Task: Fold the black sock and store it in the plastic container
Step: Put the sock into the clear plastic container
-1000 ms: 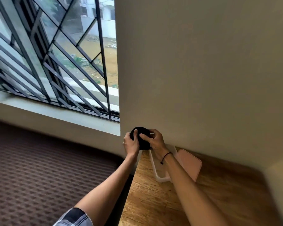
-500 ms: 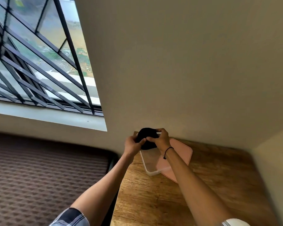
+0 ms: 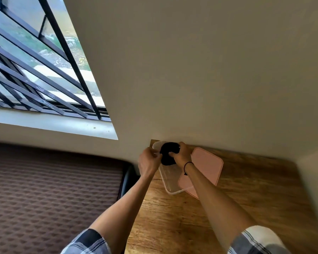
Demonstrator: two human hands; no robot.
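Observation:
The black sock [image 3: 167, 154] is bunched into a round bundle and sits over the far end of the clear plastic container [image 3: 170, 182], which stands on the wooden table [image 3: 191, 217] against the wall. My right hand [image 3: 182, 153] grips the bundle from the right side. My left hand [image 3: 148, 162] is at the container's left rim, fingers curled beside the sock; whether it touches the sock I cannot tell. Whether the bundle rests on the container's floor is hidden.
A pink lid [image 3: 206, 165] lies tilted on the container's right side, partly under my right forearm. The beige wall [image 3: 209, 79] rises just behind. A barred window [image 3: 35, 79] is at upper left, and a brown patterned surface [image 3: 53, 189] lies below the table's left edge.
The sock bundle has come down from above the table into the far end of the container, both hands moving with it. The view has tilted toward the table.

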